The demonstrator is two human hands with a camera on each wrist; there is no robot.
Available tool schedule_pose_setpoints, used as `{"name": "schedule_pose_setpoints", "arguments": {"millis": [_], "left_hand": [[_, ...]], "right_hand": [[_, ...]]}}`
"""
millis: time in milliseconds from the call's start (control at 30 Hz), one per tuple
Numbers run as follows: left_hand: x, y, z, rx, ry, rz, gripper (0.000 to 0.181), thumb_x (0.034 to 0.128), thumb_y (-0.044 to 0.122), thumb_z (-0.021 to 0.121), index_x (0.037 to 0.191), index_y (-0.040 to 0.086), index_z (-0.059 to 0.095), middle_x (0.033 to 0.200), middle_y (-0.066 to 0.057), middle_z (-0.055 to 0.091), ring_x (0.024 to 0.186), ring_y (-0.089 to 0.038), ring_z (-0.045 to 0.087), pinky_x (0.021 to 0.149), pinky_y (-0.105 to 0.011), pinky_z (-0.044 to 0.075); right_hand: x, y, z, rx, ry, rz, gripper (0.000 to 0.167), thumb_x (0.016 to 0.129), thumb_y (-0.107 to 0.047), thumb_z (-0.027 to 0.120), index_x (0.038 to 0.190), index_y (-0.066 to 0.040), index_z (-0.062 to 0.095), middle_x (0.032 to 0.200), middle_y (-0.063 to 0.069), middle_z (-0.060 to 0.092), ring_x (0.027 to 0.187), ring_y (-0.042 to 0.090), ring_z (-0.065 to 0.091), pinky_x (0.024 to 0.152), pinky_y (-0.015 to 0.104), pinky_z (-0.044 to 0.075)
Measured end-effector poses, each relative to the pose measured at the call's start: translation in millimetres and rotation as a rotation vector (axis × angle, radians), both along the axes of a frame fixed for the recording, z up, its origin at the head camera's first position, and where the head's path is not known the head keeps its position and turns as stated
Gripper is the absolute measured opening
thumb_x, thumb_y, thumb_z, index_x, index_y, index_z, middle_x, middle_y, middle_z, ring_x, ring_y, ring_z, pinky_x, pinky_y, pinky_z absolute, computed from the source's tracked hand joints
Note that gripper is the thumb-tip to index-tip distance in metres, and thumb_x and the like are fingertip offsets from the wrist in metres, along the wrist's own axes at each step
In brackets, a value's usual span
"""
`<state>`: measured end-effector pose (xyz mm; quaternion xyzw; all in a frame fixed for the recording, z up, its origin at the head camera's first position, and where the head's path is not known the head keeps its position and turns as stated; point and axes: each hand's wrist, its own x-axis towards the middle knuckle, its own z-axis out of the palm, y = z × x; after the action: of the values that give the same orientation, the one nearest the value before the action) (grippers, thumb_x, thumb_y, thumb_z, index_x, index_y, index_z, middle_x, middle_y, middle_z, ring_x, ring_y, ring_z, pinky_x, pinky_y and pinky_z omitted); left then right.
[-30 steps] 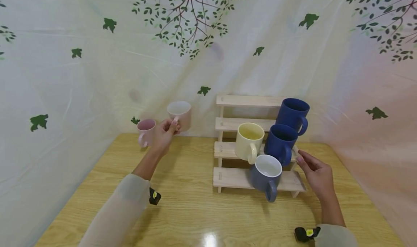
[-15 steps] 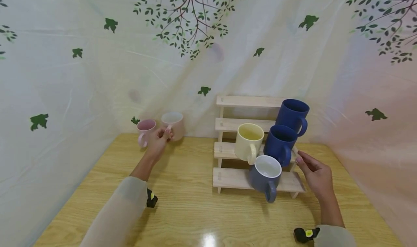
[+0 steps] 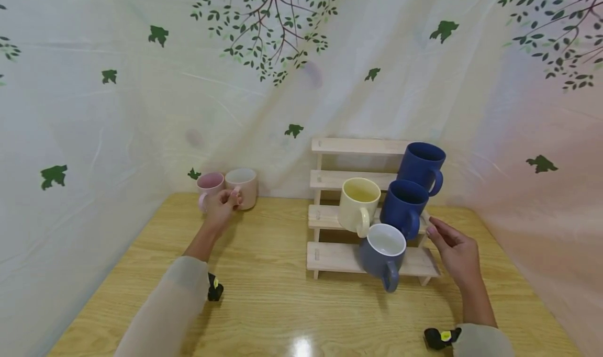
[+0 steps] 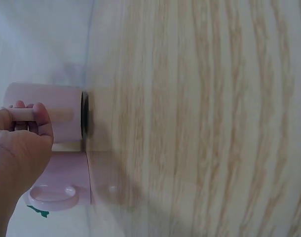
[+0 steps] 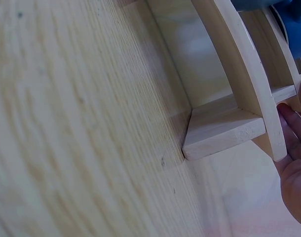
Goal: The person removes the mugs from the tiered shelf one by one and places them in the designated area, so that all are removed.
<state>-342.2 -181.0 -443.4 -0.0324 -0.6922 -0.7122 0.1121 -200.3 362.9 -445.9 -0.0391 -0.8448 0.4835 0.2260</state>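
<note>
My left hand point(image 3: 220, 209) grips the handle of a pale pink mug point(image 3: 247, 192) with a white inside, at the table's back left. The mug is upright; whether its base point(image 4: 85, 116) touches the table I cannot tell. Close beside it on the left stands a smaller pink mug point(image 3: 211, 181), partly hidden by the hand. At the right, my right hand point(image 3: 459, 255) pinches the right end of a shelf on the stepped wooden stand point(image 3: 334, 257). In the right wrist view, those fingers point(image 5: 293, 126) meet the stand's wood.
On the stand sit a cream-yellow mug point(image 3: 359, 205), a dark blue mug point(image 3: 405, 205), another dark blue mug point(image 3: 421, 163) higher up, and a grey-blue mug point(image 3: 381, 252) on the lowest shelf. Behind the wooden table point(image 3: 264, 294) hangs a leaf-patterned cloth point(image 3: 226, 111).
The left hand has carried the pale pink mug left and down, close beside the smaller pink mug. My right hand stays at the stand, and the mugs there have not moved.
</note>
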Motion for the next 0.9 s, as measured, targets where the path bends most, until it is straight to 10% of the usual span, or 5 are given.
{"name": "schedule_pose_setpoints", "arguments": {"millis": [900], "left_hand": [[-14.6, -28.6, -5.7, -0.062, -0.07, -0.195, 0.036, 0.1078, 0.007, 0.049, 0.121, -0.026, 0.051, 0.102, -0.015, 0.062, 0.093, -0.012, 0.066, 0.1, -0.045, 0.054]], "right_hand": [[-0.3, -5.1, 0.4, -0.014, -0.004, -0.014, 0.048, 0.102, -0.037, 0.064, 0.141, -0.009, 0.063, 0.122, -0.006, 0.071, 0.095, -0.014, 0.063, 0.082, 0.005, 0.049]]}}
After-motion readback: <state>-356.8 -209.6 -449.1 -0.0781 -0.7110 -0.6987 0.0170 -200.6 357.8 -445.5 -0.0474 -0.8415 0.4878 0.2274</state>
